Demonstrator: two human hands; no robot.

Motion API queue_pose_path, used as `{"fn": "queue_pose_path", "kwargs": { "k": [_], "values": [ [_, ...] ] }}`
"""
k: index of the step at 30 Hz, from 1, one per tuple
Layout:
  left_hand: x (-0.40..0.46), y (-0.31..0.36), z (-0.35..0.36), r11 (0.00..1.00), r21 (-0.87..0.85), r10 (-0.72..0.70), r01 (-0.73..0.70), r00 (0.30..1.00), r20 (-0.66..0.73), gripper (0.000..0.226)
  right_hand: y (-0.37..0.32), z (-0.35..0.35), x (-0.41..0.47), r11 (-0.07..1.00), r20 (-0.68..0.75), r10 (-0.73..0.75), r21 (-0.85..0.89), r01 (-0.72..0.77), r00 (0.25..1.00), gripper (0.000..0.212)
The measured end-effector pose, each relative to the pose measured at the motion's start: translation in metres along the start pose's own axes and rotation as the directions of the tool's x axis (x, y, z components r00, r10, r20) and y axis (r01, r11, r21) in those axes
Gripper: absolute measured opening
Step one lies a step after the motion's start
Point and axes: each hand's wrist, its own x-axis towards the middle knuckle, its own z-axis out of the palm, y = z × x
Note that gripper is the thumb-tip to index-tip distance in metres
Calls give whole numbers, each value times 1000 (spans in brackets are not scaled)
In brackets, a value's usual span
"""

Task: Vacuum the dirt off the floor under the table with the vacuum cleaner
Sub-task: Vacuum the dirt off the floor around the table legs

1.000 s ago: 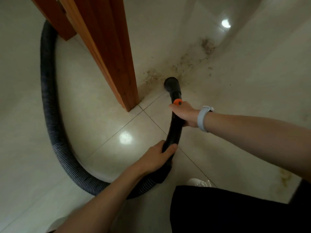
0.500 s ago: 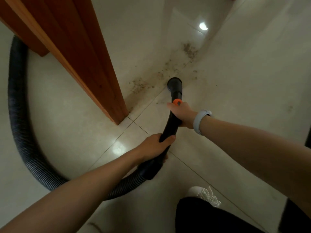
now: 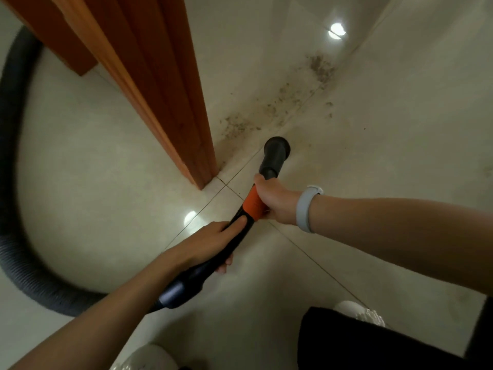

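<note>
A black vacuum wand with an orange collar points down and away from me, its round nozzle just short of a band of dark dirt strewn across the pale tiled floor. My right hand grips the wand beside the orange collar. Lower down, my left hand grips the black handle where it joins the ribbed grey hose. The hose loops round to the left and disappears behind the orange-brown wooden table leg.
A second wooden leg stands at the upper left. My white shoes and dark trousers fill the bottom edge. Ceiling lights glare off the glossy floor tiles. A grey band sits on my right wrist.
The nozzle has drawn back slightly from the dirt, and the orange collar is now much more exposed beside my right hand. Both hands keep their grip on the wand.
</note>
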Motion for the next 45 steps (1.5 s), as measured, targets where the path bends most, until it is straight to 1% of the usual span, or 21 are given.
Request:
{"fn": "queue_pose_path", "kwargs": {
  "k": [2,4,7,9,12,15,18,21,23,25,27,29,31,34,37,39,42,45],
  "values": [
    [-10,-10,-6,1000,11,-15,14,1000,11,65,9,13,-3,999,51,40,14,-41,998,27],
    [-20,-15,-11,999,11,-45,44,999,30,72,16,25,-5,994,103,90,47,-95,991,28],
    [-24,-20,-17,997,5,-71,71,997,2,78,19,36,-4,981,175,142,104,-162,974,32],
    [-22,-17,-16,997,20,-71,71,997,-19,71,16,35,-2,982,176,137,109,-157,975,40],
    [-12,-5,-11,998,19,-60,61,997,-54,55,4,23,-1,981,172,113,134,-137,979,45],
    [2,15,-5,999,14,-44,45,996,-80,52,-7,0,2,983,144,86,149,-107,986,44],
    [18,36,7,997,69,42,-34,992,-120,48,-16,-30,8,987,52,50,153,-57,997,41],
    [31,53,24,986,137,114,-92,981,-156,47,-17,-58,11,988,-21,41,152,-37,999,29],
    [34,57,34,984,154,115,-94,985,-132,48,-9,-67,11,987,-50,55,152,-47,997,26],
    [33,51,42,984,160,96,-79,990,-103,50,4,-67,11,987,-57,64,148,-55,996,28],
    [24,35,48,981,179,94,-73,989,-114,48,21,-61,11,991,-54,68,123,-61,996,29],
    [14,17,54,977,197,113,-84,984,-139,42,36,-50,9,993,-18,75,97,-73,997,28],
    [3,2,57,983,171,90,-64,985,-147,40,48,-39,7,990,68,111,82,-116,991,31],
    [-8,-12,55,992,124,33,-9,982,-187,40,54,-18,-2,986,164,154,36,-162,974,40],
    [-20,-23,44,995,98,10,15,967,-253,44,52,10,-9,989,230,149,-9,-151,962,46],
    [-30,-32,36,996,80,-12,39,950,-313,46,49,29,-15,987,255,159,-43,-153,954,45],
    [-45,-42,31,992,83,-51,93,909,-414,49,45,52,-22,985,329,171,-76,-155,929,43],
    [-50,-44,32,989,66,-82,129,875,-478,52,40,62,-22,983,352,145,-159,-93,925,42]
  ]
}}
